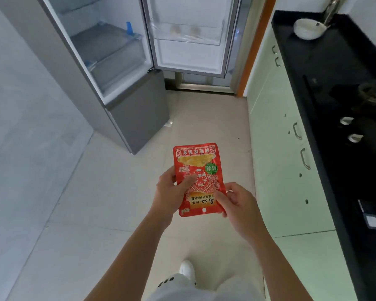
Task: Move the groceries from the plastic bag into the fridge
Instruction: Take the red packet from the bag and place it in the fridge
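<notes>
A flat red food packet (197,168) with yellow panels and printed characters is held upside down in front of me, above the floor. My left hand (169,192) grips its left edge, thumb across the front. My right hand (237,202) pinches its lower right corner. Ahead at upper left stands the grey fridge (137,118), its upper compartment showing clear drawers (109,46). Its open door (189,40) swings to the right and carries a clear door shelf (189,33). The plastic bag is not in view.
On the right runs a black countertop (339,68) over pale green cabinets (280,148) with metal handles. A white bowl (308,29) sits on it at the far end, a stove burner (371,94) further along. Pale floor tiles (96,213) lie between me and the fridge.
</notes>
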`<state>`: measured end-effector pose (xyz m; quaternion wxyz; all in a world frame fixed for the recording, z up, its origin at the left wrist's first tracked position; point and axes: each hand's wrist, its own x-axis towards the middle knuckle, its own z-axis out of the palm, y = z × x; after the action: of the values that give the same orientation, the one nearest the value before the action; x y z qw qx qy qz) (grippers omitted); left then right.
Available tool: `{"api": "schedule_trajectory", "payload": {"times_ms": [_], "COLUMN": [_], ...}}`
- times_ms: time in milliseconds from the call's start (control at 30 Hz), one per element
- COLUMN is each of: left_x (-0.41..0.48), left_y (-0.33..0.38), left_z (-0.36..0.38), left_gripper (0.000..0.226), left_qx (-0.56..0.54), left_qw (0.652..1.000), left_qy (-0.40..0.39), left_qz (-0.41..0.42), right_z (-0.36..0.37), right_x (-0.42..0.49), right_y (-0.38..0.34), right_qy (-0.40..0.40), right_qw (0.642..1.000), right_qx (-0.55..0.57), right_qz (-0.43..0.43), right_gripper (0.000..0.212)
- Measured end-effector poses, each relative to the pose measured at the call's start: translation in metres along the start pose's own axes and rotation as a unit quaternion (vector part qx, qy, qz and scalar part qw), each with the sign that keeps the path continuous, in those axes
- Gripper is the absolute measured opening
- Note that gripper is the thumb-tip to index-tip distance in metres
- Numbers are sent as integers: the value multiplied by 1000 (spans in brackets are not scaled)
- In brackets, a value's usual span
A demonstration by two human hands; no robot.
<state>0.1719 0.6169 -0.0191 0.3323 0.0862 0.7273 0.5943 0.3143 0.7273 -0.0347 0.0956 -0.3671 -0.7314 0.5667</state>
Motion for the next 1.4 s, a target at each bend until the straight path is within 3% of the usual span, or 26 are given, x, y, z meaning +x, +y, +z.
{"api": "schedule_trajectory", "payload": {"times_ms": [267, 400, 733, 867, 1167, 1400], "left_x": [61, 104, 239, 278, 335, 394], "left_y": [15, 29, 105, 122, 141, 154], "left_z": [-28, -29, 11, 21, 5, -23], "left_gripper": [24, 27, 21, 25, 20, 20], "left_qx": [-22, -25, -71, -82, -85, -93], "left_qw": [998, 996, 986, 979, 964, 961], "left_qy": [56, 91, 151, 186, 250, 259], "left_qz": [-5, -5, -14, -20, -30, -27], "right_z": [28, 32, -10, -17, 5, 34], "right_x": [80, 135, 310, 367, 443, 501], "right_y": [-24, -33, -85, -96, -120, -142], "right_qy": [-47, -76, -140, -178, -248, -256], "right_qw": [998, 997, 989, 983, 967, 963], "right_qx": [-23, -5, -20, -23, -17, -32], "right_qz": [-19, -14, -45, -41, -55, -74], "right_gripper": [47, 35, 44, 33, 34, 43]}}
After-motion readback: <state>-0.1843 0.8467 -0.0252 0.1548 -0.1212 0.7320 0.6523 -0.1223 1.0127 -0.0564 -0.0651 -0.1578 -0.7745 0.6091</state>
